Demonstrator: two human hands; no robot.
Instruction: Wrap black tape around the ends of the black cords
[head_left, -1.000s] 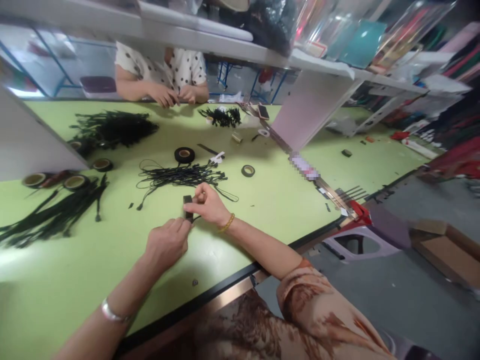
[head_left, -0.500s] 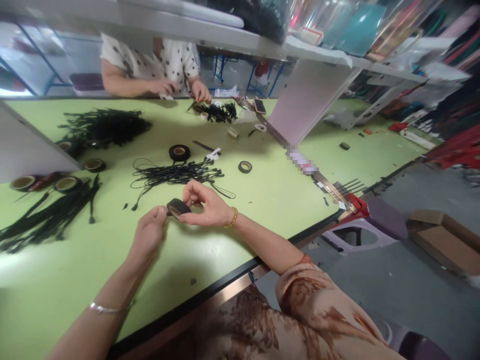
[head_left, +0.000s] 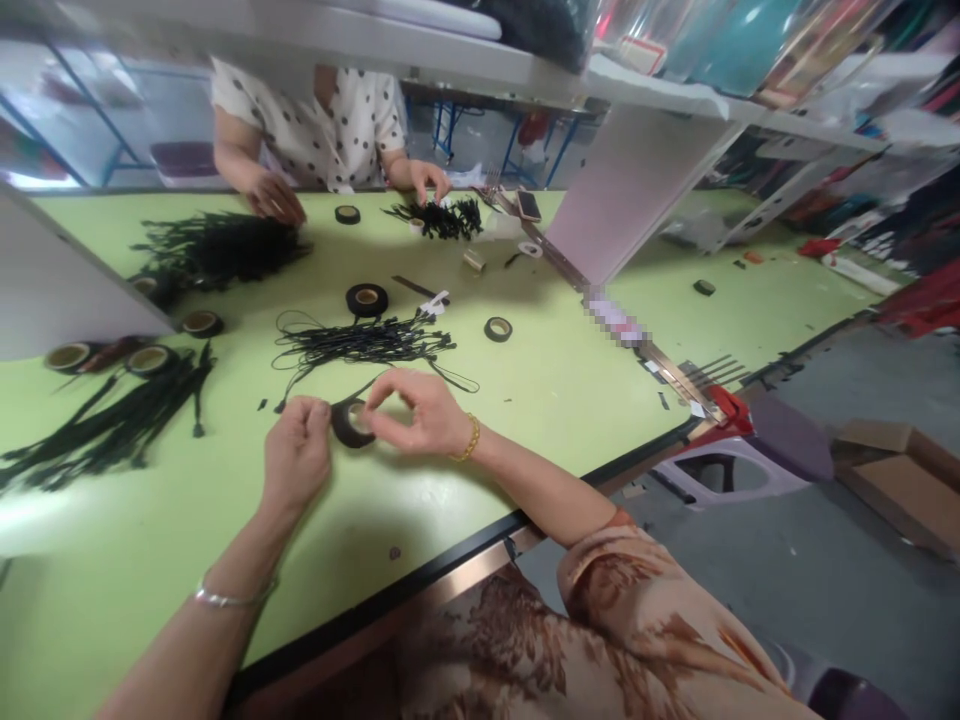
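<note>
A roll of black tape [head_left: 345, 432] with a pale core is held between my two hands over the green table. My right hand [head_left: 424, 415] pinches its right side, thumb and forefinger at the core. My left hand [head_left: 296, 455] is closed at the roll's left edge; what lies inside its fingers is hidden. Just beyond them lies a bundle of thin black cables [head_left: 367, 342] with small plugs. A thin dark strand shows behind the roll, near my right fingers. Another black tape roll [head_left: 367, 299] lies behind the bundle, and a smaller roll [head_left: 498, 329] to its right.
At left lie black cables [head_left: 127, 425] and several tape rolls [head_left: 150, 360]. A co-worker's hands [head_left: 277, 198] are across the table by a black cable pile [head_left: 225, 250]. A white partition [head_left: 637, 190] stands at right; the table's dark edge [head_left: 480, 545] runs in front.
The roll has turned between my hands, and my right fingers now sit at its core. The co-worker's hands have moved apart, one to the black pile; a tape roll shows between them.
</note>
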